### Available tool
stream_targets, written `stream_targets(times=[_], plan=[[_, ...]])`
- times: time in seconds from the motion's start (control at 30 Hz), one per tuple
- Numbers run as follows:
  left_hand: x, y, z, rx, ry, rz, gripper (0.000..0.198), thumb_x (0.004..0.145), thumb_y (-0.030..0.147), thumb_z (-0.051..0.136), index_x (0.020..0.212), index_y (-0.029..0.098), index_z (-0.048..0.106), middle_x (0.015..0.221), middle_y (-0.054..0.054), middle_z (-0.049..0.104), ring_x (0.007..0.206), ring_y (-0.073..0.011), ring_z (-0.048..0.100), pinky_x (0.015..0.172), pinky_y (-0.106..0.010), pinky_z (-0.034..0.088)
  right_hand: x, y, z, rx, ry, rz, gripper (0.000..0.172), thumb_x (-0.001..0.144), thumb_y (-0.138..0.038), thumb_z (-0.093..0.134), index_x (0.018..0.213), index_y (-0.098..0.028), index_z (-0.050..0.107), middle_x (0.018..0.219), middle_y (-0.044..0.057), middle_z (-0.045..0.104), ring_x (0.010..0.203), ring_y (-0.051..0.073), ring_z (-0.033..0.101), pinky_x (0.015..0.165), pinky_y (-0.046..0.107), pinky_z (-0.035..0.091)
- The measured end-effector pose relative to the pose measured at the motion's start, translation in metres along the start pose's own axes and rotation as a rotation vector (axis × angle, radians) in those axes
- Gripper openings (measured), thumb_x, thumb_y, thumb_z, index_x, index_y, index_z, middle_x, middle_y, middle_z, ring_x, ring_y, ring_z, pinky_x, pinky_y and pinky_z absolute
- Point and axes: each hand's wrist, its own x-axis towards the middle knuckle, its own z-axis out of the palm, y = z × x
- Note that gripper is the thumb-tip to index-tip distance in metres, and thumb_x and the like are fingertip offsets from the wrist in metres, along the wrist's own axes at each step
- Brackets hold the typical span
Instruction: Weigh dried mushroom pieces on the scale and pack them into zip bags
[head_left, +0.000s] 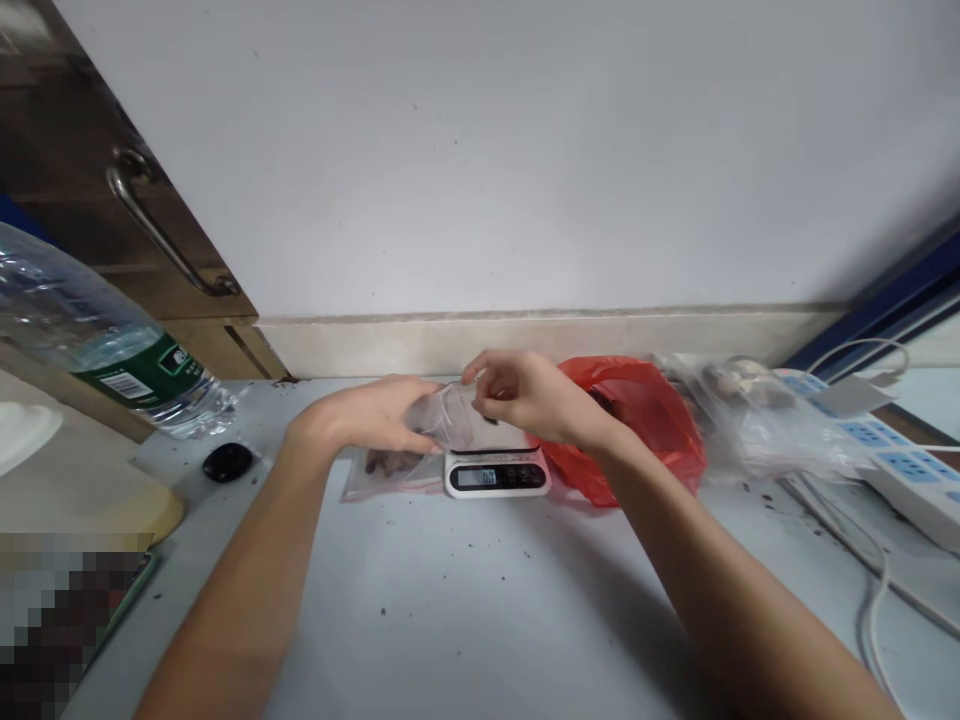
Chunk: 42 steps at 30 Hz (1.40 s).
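Note:
My left hand (375, 412) is wrapped round a clear plastic bag (448, 418), its opening turned right over the scale's left side. Above the plate of a white digital kitchen scale (498, 490), my right hand (525, 395) is closed, thumb and forefinger together. Whatever they pinch is too small to make out. A small dark piece (491, 421) shows just below those fingers. The scale's display reads 0.0. Partly under my left hand, a flat zip bag (394, 470) with brown pieces lies beside the scale. An open red plastic bag (660, 430) sits behind my right wrist.
A large water bottle (142, 365) and a black cap (227, 462) are at left. More clear bags (772, 420) lie on the right, near a white power strip (911, 485) and cables (847, 530). Dark crumbs dot the table (450, 620); a white wall (510, 170) rises behind it.

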Motion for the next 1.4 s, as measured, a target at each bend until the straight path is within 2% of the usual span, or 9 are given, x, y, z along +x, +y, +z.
stream_targets(times=[0.17,0.27,0.43,0.6,0.77,0.93,1.07,1.23,1.4], plan=[[-0.002,0.002,-0.002,-0.001,-0.005,-0.012,0.059,0.078,0.044,0.067,0.134,0.026,0.061,0.117,-0.006,0.076,0.109,-0.0287,0.069,0.086,-0.033,0.049,-0.001,0.003,0.001,-0.216,0.124,0.044,0.026,0.079,-0.007,0.063,0.100,-0.019,0.072,0.086,0.005,0.075,0.080,0.019,0.069,0.071,0.027,0.050],[-0.002,0.002,-0.001,0.035,0.009,-0.027,0.062,0.077,0.045,0.068,0.136,0.024,0.060,0.122,-0.008,0.074,0.111,-0.0299,0.068,0.087,-0.033,0.049,0.004,0.016,0.009,-0.370,0.065,0.082,0.031,0.078,-0.009,0.067,0.107,-0.017,0.074,0.099,0.011,0.078,0.092,0.024,0.071,0.078,0.031,0.052],[-0.001,0.000,0.000,0.055,0.004,-0.040,0.066,0.077,0.046,0.067,0.138,0.024,0.057,0.126,-0.008,0.073,0.113,-0.0296,0.067,0.086,-0.033,0.049,0.013,0.027,0.022,-0.392,0.006,0.092,0.040,0.076,-0.001,0.060,0.112,-0.014,0.074,0.101,0.014,0.079,0.087,0.023,0.072,0.077,0.031,0.053],[-0.001,-0.001,-0.001,0.032,-0.003,-0.029,0.058,0.078,0.047,0.066,0.133,0.026,0.060,0.115,-0.004,0.076,0.104,-0.0269,0.069,0.082,-0.031,0.048,0.013,0.025,0.017,-0.112,0.126,0.027,0.034,0.068,0.003,0.061,0.091,-0.018,0.073,0.091,0.007,0.078,0.079,0.018,0.072,0.074,0.028,0.057],[-0.002,-0.002,-0.003,0.010,0.024,0.010,0.057,0.079,0.049,0.067,0.129,0.022,0.063,0.113,-0.007,0.076,0.102,-0.0281,0.069,0.084,-0.033,0.048,0.006,0.015,0.007,0.247,0.123,-0.115,0.016,0.080,-0.012,0.063,0.094,-0.018,0.069,0.094,0.006,0.077,0.084,0.017,0.073,0.071,0.027,0.058],[-0.004,-0.002,-0.003,0.015,0.045,0.002,0.065,0.078,0.050,0.068,0.136,0.023,0.060,0.122,-0.009,0.074,0.110,-0.0298,0.067,0.089,-0.034,0.048,0.005,0.019,0.006,-0.266,0.069,0.035,0.035,0.078,-0.003,0.066,0.109,-0.017,0.074,0.103,0.012,0.078,0.094,0.025,0.073,0.082,0.034,0.056],[-0.004,-0.001,-0.003,0.003,0.024,0.001,0.062,0.079,0.048,0.067,0.136,0.025,0.060,0.122,-0.007,0.075,0.110,-0.0289,0.068,0.086,-0.033,0.049,0.011,0.030,0.011,-0.398,-0.050,0.047,0.040,0.080,0.001,0.063,0.115,-0.015,0.074,0.101,0.014,0.078,0.090,0.024,0.073,0.082,0.034,0.055],[-0.003,0.000,-0.002,-0.011,0.018,0.006,0.055,0.079,0.045,0.067,0.129,0.024,0.063,0.118,-0.007,0.075,0.106,-0.0273,0.069,0.084,-0.032,0.048,0.013,0.028,0.011,-0.148,0.057,-0.009,0.037,0.074,0.004,0.064,0.102,-0.017,0.074,0.085,0.005,0.077,0.079,0.019,0.072,0.075,0.029,0.056],[-0.002,0.001,-0.003,0.018,0.052,0.023,0.053,0.078,0.048,0.067,0.122,0.020,0.064,0.113,-0.009,0.074,0.097,-0.0277,0.067,0.078,-0.031,0.047,0.008,0.016,0.009,0.297,0.094,-0.194,0.017,0.081,-0.016,0.071,0.098,-0.019,0.069,0.087,0.005,0.077,0.084,0.019,0.075,0.082,0.032,0.060]])
